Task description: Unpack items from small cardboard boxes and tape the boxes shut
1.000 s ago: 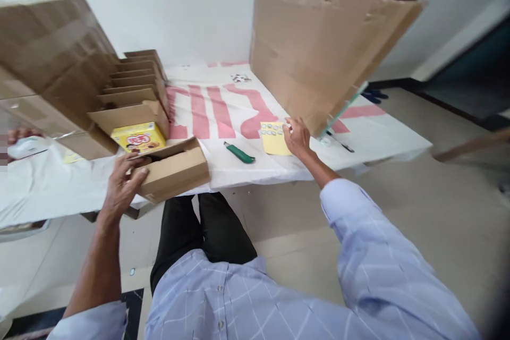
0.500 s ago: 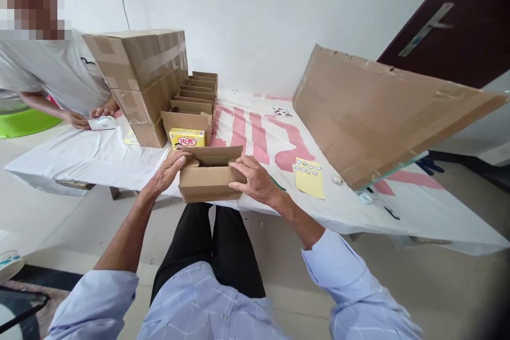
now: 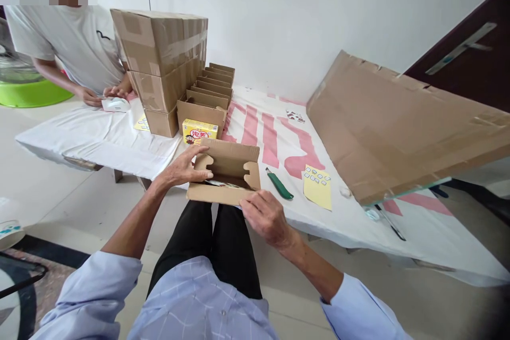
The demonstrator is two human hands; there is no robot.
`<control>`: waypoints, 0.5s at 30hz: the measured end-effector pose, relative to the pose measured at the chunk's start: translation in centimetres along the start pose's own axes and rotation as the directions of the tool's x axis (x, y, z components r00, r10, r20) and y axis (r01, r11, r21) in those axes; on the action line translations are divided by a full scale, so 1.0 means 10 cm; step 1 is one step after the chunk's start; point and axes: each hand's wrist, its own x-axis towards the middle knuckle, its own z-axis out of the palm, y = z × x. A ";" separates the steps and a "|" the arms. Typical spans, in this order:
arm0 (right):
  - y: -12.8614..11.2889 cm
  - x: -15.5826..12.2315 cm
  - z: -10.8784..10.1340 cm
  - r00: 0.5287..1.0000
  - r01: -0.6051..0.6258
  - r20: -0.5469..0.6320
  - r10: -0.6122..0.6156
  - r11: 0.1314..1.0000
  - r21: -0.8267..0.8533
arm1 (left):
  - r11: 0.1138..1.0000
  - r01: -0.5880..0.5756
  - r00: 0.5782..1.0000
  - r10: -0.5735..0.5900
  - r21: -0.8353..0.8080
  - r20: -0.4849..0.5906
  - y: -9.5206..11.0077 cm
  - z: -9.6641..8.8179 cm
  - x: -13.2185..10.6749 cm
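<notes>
The cardboard box (image 3: 231, 156) at the near edge of the table (image 3: 99, 135) now gapes wider, so its inside is within reach; the left hand (image 3: 181, 170) grasps its left end; the right hand (image 3: 266, 218), shifted to the front flap (image 3: 219, 194), pinches it; perhaps printed paper (image 3: 226, 185) lies inside.

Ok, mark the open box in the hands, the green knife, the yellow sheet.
Open box (image 3: 233, 155): head view, raised back flap.
Green knife (image 3: 280, 186): head view, handle.
Yellow sheet (image 3: 317, 195): head view, bare lower part.
</notes>
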 end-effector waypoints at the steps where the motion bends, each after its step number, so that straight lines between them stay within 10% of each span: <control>1: -0.03 -0.04 0.02 1.000 0.004 0.006 -0.004 1.000 0.023 | 1.000 -0.009 1.000 0.009 0.024 0.007 0.01 0.01 -0.01; 15: 0.14 -0.04 -0.04 0.910 -0.323 -0.128 0.394 0.868 0.378 | 0.991 0.013 1.000 -0.013 0.131 -0.002 0.10 0.04 -0.07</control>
